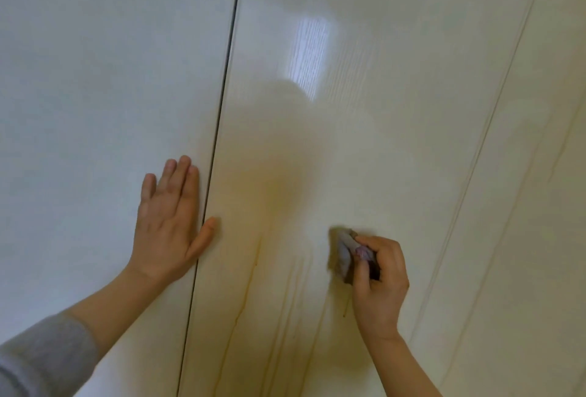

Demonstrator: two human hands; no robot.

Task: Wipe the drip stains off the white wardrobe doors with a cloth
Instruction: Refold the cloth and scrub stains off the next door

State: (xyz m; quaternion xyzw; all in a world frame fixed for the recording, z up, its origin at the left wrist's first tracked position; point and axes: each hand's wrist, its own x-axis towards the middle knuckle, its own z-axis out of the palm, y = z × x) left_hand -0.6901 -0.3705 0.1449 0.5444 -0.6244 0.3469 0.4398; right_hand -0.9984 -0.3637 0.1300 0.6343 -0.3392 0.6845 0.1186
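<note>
Against right door [364,142], cloth [344,254] (bunched) between fingers [369,242]

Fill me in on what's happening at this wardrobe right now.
A person is cleaning the white wardrobe doors. The left hand lies flat and open on the left door, beside the gap between the doors. The right hand grips a bunched cloth and presses it to the middle door. Yellowish drip stains run down that door below and left of the cloth, so the wiping isn't finished.
</note>
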